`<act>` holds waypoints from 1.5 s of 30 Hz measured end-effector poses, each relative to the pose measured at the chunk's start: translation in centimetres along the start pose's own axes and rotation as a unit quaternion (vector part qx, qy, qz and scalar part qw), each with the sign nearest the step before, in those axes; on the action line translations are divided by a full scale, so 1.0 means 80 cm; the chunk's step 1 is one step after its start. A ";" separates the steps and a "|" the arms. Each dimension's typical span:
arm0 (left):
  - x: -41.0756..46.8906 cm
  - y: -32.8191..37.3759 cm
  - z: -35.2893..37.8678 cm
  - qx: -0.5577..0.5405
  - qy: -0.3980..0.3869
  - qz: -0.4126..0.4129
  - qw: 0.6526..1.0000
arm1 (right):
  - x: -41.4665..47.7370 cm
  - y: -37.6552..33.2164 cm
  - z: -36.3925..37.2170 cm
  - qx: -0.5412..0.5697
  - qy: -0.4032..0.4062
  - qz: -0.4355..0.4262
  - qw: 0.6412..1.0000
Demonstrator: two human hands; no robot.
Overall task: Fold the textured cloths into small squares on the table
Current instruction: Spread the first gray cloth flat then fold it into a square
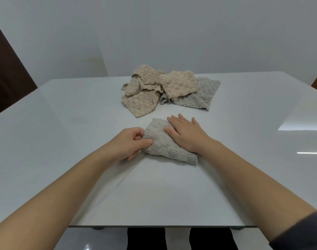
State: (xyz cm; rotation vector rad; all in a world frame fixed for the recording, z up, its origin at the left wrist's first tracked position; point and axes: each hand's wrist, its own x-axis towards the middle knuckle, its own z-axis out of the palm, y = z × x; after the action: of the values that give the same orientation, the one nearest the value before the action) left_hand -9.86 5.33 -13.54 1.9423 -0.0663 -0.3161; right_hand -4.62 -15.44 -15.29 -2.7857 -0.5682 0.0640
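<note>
Grey cloth, edge in the left hand's pinching fingers, right hand's fingers flat and released on top

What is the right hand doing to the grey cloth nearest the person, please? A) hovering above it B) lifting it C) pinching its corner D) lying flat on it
D: the right hand lies flat, fingers straight, on the grey cloth; the left hand pinches its edge.
</note>
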 end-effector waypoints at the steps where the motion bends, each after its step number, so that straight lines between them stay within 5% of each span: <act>1: 0.001 -0.002 -0.001 0.000 0.016 -0.006 1.000 | 0.002 -0.001 0.001 0.002 -0.001 -0.006 1.000; 9: -0.003 0.000 0.010 0.138 0.154 -0.097 0.974 | 0.007 -0.001 0.006 0.027 0.014 -0.036 0.999; 13: -0.007 0.022 0.031 0.423 0.224 -0.016 0.878 | -0.005 0.010 -0.001 0.188 0.085 -0.019 0.978; 15: -0.004 0.035 0.038 0.453 0.275 0.089 0.843 | -0.012 0.017 -0.007 0.227 0.129 -0.003 0.965; 18: 0.023 0.042 0.049 0.461 0.163 0.202 0.849 | -0.018 0.025 -0.014 0.240 0.179 0.027 0.954; 21: 0.054 0.026 0.060 0.510 -0.012 0.148 0.847 | -0.029 0.030 -0.018 0.259 0.212 0.071 0.940; 23: 0.067 0.017 0.060 0.501 -0.032 0.105 0.858 | -0.040 0.034 -0.019 0.292 0.214 0.103 0.926; 28: 0.068 0.017 0.066 0.494 -0.007 0.074 0.866 | -0.061 0.032 -0.027 0.415 0.128 0.162 0.886; 36: 0.065 0.022 0.070 0.497 0.007 0.063 0.865 | -0.077 0.019 -0.041 0.607 -0.140 0.236 0.746; 39: 0.066 0.023 0.067 0.498 -0.021 0.054 0.865 | -0.079 0.014 -0.047 0.587 -0.185 0.203 0.761; 45: 0.080 0.031 0.055 0.501 -0.082 0.020 0.861 | -0.090 -0.001 -0.041 0.458 -0.172 0.055 0.870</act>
State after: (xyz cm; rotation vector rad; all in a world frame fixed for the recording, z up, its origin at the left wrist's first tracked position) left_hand -4.53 -0.84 -14.00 2.9370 -0.4613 -0.4737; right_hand -10.97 -19.12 -12.22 -1.8611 -0.3198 0.6761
